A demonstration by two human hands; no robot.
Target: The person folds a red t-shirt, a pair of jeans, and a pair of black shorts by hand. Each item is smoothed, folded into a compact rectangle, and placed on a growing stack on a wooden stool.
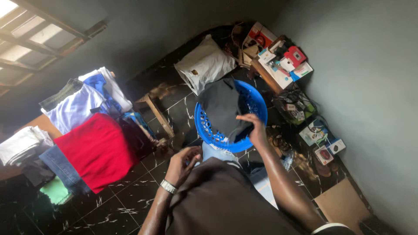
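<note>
My right hand (254, 127) reaches into a round blue laundry basket (257, 102) on the dark tiled floor and grips the dark cloth (222, 104) that fills it. My left hand (183, 163), with a metal watch on the wrist, holds the edge of a dark brown garment (222, 200) spread over my lap. A light blue piece of cloth (216, 153) shows between the basket and the brown garment.
A wooden table at left carries a red cloth (98, 150), white and blue shirts (82, 104), jeans (58, 167) and folded white cloth (21, 143). A white sack (207, 65) leans on the far wall. Boxes and small gadgets (283, 61) crowd the right wall; cardboard (342, 204) lies near right.
</note>
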